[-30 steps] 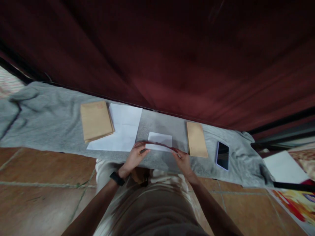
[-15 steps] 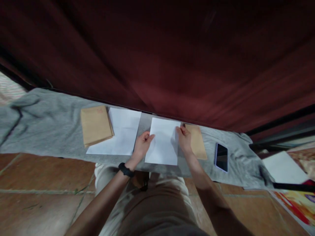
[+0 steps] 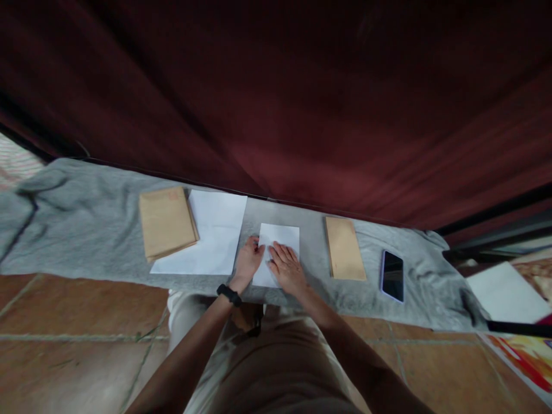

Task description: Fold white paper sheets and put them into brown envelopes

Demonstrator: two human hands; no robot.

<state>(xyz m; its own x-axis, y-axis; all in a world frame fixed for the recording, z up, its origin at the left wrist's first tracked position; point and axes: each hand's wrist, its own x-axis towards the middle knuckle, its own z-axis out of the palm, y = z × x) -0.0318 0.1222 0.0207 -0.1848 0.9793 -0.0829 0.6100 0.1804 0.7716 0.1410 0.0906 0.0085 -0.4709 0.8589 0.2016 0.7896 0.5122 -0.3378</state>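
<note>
A folded white sheet of paper [image 3: 280,234] lies in front of me, narrower than the loose sheets at its left. My left hand [image 3: 249,260], wearing a black wristband, pinches the sheet's left edge between thumb and curled fingers. Flat across the lower middle of the paper rests my right hand [image 3: 287,269], fingers stretched out and slightly spread. The part of the sheet beneath that palm is hidden.
White paper [image 3: 218,233] lies to the left, partly under a stack of brown envelopes [image 3: 167,223]. To the right are more brown envelopes [image 3: 346,248] and a phone [image 3: 392,277]. Grey cloth [image 3: 99,230] covers the narrow surface; a dark red curtain [image 3: 293,132] hangs behind.
The sheet has been folded and is now smaller. My right hand has left its right edge and moved left, now lying flat on it. My left hand stays at the left edge.
</note>
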